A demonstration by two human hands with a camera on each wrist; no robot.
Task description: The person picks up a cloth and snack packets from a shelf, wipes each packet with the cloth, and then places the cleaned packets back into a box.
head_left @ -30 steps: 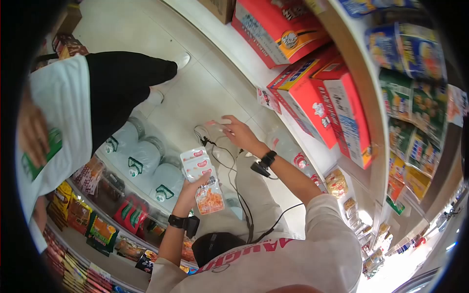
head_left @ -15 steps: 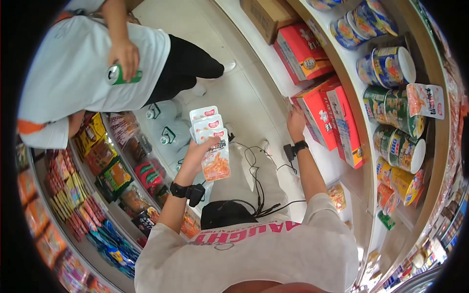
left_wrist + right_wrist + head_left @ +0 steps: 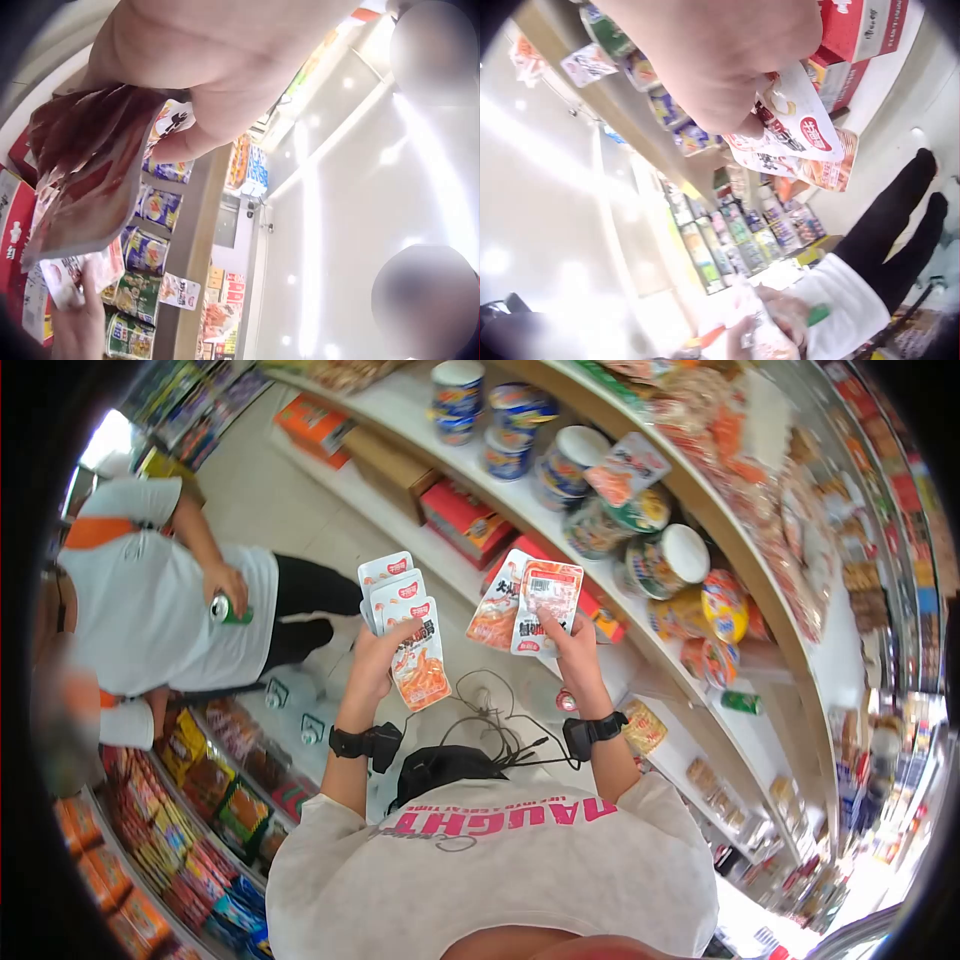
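Observation:
My left hand (image 3: 372, 660) grips a fan of three snack pouches (image 3: 420, 670), white at the top with orange food pictured below. The thumb lies across the front pouch. In the left wrist view the back of these pouches (image 3: 90, 180) appears dark and shiny. My right hand (image 3: 582, 660) pinches two similar pouches (image 3: 550, 585), thumb on the front one, which overlaps the other. Both sets are held up before my body, apart from each other. The right wrist view shows the white face of a pouch (image 3: 799, 112) below the curled fingers.
To the right, shelves carry cup noodles (image 3: 682, 555) and red boxes (image 3: 465, 520); another pouch (image 3: 628, 468) hangs at the shelf edge. Cables (image 3: 490, 725) dangle before my body. A person in a white shirt (image 3: 180, 610) stands at left with a green can (image 3: 230, 610). Packaged snacks (image 3: 215, 760) fill the lower-left shelves.
My right hand, with spread fingers a second ago, went to the red boxes and is now back in front holding two pouches. The left keeps its three pouches. The head view has turned.

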